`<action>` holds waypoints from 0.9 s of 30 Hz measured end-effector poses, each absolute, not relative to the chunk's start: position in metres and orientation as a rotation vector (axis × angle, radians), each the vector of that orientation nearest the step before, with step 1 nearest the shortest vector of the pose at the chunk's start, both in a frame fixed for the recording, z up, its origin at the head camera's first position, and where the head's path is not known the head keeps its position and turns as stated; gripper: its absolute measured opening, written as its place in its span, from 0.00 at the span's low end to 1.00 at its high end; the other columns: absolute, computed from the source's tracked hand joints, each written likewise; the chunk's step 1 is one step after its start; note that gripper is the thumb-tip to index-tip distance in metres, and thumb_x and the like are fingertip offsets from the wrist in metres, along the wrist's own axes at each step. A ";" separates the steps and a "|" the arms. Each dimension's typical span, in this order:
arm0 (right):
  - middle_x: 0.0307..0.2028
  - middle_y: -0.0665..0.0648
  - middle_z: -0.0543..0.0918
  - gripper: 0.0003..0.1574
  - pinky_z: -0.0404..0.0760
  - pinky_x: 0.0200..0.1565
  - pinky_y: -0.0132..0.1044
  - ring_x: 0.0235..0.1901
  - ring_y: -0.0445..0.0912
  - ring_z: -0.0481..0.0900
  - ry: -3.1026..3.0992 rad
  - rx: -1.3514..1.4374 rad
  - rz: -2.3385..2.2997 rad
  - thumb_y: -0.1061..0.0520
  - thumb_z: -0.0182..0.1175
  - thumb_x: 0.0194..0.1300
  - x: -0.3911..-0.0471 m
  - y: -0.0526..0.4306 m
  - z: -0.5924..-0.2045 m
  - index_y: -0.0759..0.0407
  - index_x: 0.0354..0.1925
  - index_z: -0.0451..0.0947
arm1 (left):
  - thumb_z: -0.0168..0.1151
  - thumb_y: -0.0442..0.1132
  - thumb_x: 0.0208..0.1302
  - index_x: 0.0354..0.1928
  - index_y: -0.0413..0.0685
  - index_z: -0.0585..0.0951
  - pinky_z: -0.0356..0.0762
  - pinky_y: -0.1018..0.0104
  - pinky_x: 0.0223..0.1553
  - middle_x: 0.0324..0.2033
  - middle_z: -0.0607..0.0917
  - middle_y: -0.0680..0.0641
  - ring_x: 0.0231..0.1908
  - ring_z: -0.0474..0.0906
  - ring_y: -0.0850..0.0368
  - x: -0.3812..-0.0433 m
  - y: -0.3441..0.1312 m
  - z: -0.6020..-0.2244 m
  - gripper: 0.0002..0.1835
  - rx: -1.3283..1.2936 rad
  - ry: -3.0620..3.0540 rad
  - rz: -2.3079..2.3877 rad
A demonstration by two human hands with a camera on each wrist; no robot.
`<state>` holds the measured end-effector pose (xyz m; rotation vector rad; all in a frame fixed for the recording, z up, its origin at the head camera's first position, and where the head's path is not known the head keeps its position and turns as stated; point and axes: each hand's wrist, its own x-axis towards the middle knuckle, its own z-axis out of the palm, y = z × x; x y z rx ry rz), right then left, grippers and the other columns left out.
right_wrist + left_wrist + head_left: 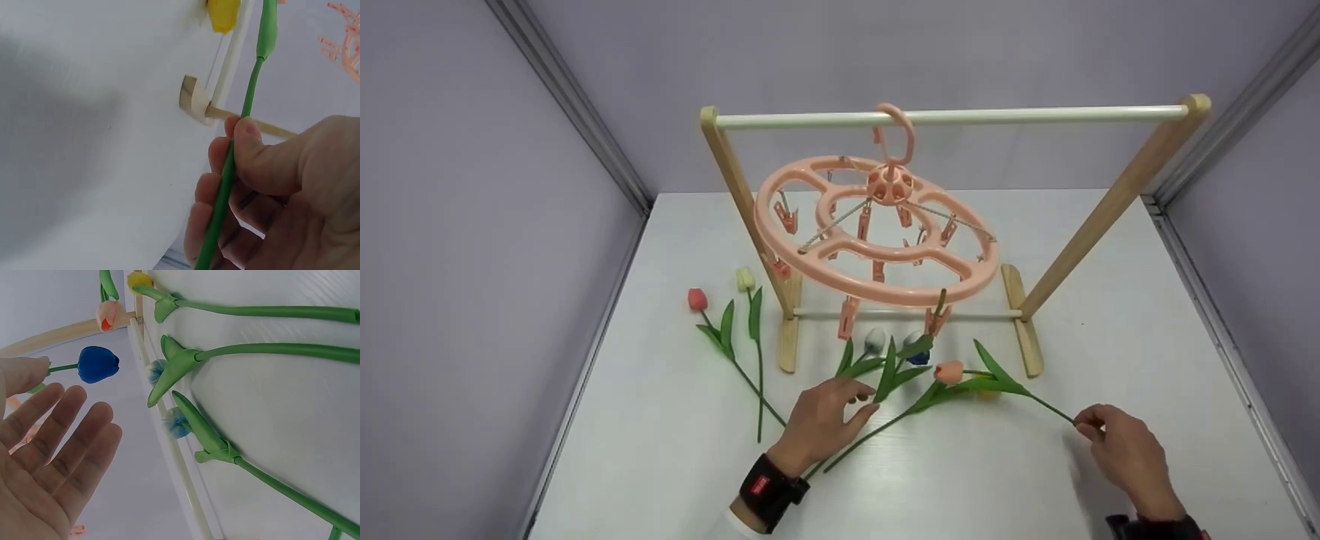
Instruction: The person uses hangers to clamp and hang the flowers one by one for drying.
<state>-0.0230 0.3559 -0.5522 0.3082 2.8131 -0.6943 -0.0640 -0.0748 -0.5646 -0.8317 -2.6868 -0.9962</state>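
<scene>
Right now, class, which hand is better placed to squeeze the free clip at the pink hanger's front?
Probably the left hand: it looks empty and is nearer that clip. The right hand, farther off, pinches the peach tulip by its stem.

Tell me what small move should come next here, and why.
Probably the left hand should reach up to the front-left clothespin: it looks empty, and that hand seems free. The right hand holds the peach tulip by its stem, and the blue tulip seems to hang head-down from the neighbouring clothespin, so this one could take another.
</scene>
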 end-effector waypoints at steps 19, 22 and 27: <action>0.34 0.51 0.89 0.05 0.76 0.32 0.35 0.32 0.42 0.80 2.862 -0.046 -0.723 0.66 0.71 0.66 -0.028 0.262 -0.551 0.57 0.36 0.86 | 0.75 0.44 0.67 0.45 0.52 0.88 0.79 0.76 0.32 0.35 0.89 0.53 0.32 0.84 0.62 -0.056 -0.046 -0.547 0.09 -1.041 -2.534 -0.962; 0.32 0.49 0.87 0.09 0.78 0.33 0.36 0.32 0.41 0.80 2.873 -0.109 -0.709 0.67 0.72 0.64 -0.028 0.251 -0.552 0.53 0.34 0.86 | 0.74 0.44 0.68 0.44 0.51 0.88 0.82 0.73 0.34 0.36 0.90 0.52 0.35 0.86 0.61 -0.056 -0.040 -0.547 0.08 -1.087 -2.526 -0.978; 0.30 0.46 0.85 0.11 0.79 0.33 0.36 0.32 0.40 0.79 2.862 -0.162 -0.683 0.66 0.73 0.63 -0.028 0.236 -0.553 0.50 0.31 0.86 | 0.75 0.44 0.67 0.44 0.53 0.89 0.83 0.75 0.36 0.37 0.90 0.54 0.37 0.86 0.63 -0.055 -0.032 -0.548 0.07 -1.123 -2.554 -0.900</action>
